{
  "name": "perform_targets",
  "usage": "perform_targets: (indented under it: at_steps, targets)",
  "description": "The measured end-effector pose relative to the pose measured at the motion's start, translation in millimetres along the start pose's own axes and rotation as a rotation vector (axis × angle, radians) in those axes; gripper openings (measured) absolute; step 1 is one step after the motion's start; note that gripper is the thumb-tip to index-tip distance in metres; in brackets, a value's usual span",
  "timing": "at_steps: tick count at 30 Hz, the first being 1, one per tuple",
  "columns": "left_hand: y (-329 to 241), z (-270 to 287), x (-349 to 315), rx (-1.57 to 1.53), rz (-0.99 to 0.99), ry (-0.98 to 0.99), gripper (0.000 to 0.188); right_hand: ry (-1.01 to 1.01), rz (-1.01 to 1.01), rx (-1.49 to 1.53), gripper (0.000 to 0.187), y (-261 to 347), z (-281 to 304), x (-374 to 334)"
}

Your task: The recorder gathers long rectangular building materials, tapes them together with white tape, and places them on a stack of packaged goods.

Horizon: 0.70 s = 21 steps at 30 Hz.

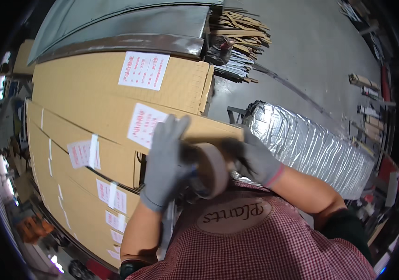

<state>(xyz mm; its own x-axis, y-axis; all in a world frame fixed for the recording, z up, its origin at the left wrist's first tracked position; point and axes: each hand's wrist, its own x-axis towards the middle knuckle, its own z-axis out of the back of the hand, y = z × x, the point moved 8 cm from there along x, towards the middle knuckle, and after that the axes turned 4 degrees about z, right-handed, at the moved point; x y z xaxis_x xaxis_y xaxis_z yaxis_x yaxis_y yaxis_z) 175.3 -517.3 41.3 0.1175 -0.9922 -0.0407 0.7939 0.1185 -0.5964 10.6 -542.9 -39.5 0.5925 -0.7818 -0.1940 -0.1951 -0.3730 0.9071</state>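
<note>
Tape roll @ carton edge, wearer side, long axis off carton | betw L hand (nearer, fingers extended) + R hand (fingers bent, carton end) | pinch blurred, can't tell

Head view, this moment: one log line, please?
left hand: at tape roll, grip blurred | right hand: at carton end, grip blurred | nearby: foil-wrapped bundle

Grey gloves on L hand & R hand, the R cuff trimmed pink, dk green sleeves stopping approx. elbow-high, and there's a tiny-check red-&-white apron w/ a pale oval patch, dk-lettered, up front!
</note>
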Motion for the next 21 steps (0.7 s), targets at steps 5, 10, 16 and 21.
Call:
perform_targets:
  at_steps: [5, 10, 16, 21]
  targets:
    - [-70.3, -46.9, -36.0, -0.217, -0.110, 0.080, 0.017, -0.117, -0.366, 0.335, 0.058, 30.7, 34.1, -65.9]
    - [-100.1, -52.6, -34.9, -0.293, -0.154, -0.166, 0.008, 0.079, -0.264, -0.663, 0.059, 104.6, 120.6, -79.2]
    - [-118.4, -17.7, -37.6, -0.102, -0.391, -0.259, 0.005, 1.095, 0.539, -1.035, 0.022, 179.6, -32.0, -57.2]
    - [-68.8, -24.0, -76.5, -0.513, 0.146, -0.165, 0.013, 0.983, 0.501, -1.162, 0.013, 161.6, -38.8, -27.5]
